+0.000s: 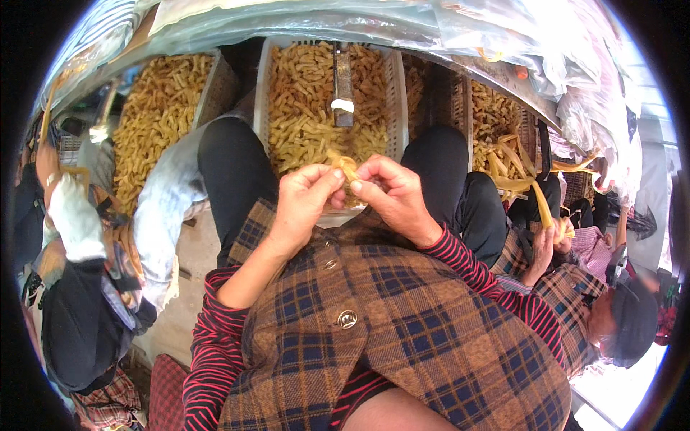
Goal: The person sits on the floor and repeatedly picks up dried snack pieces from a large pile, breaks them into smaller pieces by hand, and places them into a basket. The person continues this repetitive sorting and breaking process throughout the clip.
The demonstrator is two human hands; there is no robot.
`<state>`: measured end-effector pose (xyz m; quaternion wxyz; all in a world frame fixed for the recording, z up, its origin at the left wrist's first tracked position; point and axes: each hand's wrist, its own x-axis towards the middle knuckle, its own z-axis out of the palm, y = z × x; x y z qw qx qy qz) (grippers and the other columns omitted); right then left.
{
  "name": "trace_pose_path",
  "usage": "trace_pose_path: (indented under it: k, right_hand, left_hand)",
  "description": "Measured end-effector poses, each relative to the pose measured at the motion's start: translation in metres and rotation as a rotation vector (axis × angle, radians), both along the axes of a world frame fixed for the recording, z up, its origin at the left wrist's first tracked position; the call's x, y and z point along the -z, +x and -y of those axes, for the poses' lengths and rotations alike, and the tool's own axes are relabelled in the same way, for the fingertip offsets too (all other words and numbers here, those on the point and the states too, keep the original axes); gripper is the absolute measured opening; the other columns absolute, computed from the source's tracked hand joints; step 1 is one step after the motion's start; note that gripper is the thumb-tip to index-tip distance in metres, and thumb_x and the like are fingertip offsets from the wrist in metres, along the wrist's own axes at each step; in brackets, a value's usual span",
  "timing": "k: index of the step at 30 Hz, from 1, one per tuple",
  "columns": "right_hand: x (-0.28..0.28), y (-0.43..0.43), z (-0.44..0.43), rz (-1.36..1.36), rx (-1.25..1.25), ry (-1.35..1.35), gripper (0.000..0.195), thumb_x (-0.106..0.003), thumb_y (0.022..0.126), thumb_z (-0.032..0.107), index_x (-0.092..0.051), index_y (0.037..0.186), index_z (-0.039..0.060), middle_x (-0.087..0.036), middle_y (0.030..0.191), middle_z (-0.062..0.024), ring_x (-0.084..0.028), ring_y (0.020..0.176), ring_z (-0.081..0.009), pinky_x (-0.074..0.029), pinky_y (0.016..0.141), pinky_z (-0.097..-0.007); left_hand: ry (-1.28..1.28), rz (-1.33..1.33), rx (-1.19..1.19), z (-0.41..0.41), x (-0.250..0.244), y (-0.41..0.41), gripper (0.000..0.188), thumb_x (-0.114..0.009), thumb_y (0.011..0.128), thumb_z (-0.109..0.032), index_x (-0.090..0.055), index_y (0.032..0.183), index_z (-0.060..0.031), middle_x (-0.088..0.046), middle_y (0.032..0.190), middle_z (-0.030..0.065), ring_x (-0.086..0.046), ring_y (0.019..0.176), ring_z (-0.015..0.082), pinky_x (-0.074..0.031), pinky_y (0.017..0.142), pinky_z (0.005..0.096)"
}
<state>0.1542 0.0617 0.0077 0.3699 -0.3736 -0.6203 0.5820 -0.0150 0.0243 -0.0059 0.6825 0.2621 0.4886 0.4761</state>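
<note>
Between the fingertips of both my hands is a small yellow knotted strip (345, 164), soft-looking, close above the near end of a crate. My left hand (310, 196) pinches its left side with thumb and fingers. From the right, my right hand (389, 188) grips the other side, its thumb pointing at the knot. Below and beyond lies a white plastic crate (262, 97) between my knees, filled with many small yellow-brown knotted pieces (302, 102). A dark flat bar (343, 81) with a white wrapping near its end reaches over the crate. What exactly the pieces are made of, I cannot tell.
Another crate (207, 91) of similar pieces stands at the left, beside a person in pale trousers (167, 178). A third crate (467, 113) is at the right, with long yellow strips (509, 156) over it; a co-worker's hands (547, 242) hold one. Plastic sheeting (377, 21) covers a worktop ahead.
</note>
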Motion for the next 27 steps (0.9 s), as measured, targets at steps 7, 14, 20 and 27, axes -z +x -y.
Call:
trace_pose_path:
  k: [7,14,20,27]
  right_hand:
    - [0.008,0.009,-0.011,0.074,-0.119,-0.385,0.013,-0.069,0.082,0.007,-0.057,0.078,0.0035,-0.058,0.07,0.0035,-0.051,0.061,-0.0019,-0.042,0.053,-0.0176]
    - [-0.002,0.019,0.01,0.062,-0.129,-0.578,0.014,-0.068,0.083,0.008,-0.056,0.077,0.0043,-0.059,0.066,-0.0001,-0.052,0.055,-0.0038,-0.039,0.048,-0.0171]
    - [0.025,0.035,0.02,0.085,-0.089,-0.46,0.018,-0.067,0.085,0.009,-0.054,0.094,0.0017,-0.062,0.085,-0.004,-0.057,0.07,-0.0071,-0.046,0.061,-0.0198]
    - [-0.008,0.005,-0.02,0.44,-0.323,0.002,0.031,-0.062,0.087,0.026,-0.058,0.096,-0.0027,-0.062,0.08,-0.0187,-0.063,0.074,-0.0238,-0.048,0.066,-0.034]
  left_hand:
    - [0.619,-0.615,0.196,0.0,-0.002,-0.012,0.007,-0.061,0.084,-0.007,-0.063,0.086,-0.0007,-0.062,0.08,0.0088,-0.059,0.07,0.0209,-0.048,0.065,0.032]
    - [0.982,-0.988,0.223,-0.018,0.006,-0.048,0.005,-0.063,0.078,-0.007,-0.061,0.081,-0.0035,-0.055,0.072,0.0103,-0.053,0.068,0.029,-0.044,0.063,0.0376]
    - [0.87,-1.005,0.175,-0.011,0.014,-0.034,0.004,-0.063,0.078,-0.006,-0.061,0.081,-0.0039,-0.055,0.072,0.0097,-0.054,0.07,0.0293,-0.044,0.064,0.0378]
    - [0.857,-1.022,0.214,-0.013,-0.002,-0.023,0.006,-0.064,0.078,-0.008,-0.06,0.08,-0.0039,-0.055,0.073,0.0102,-0.055,0.071,0.0295,-0.044,0.065,0.0385]
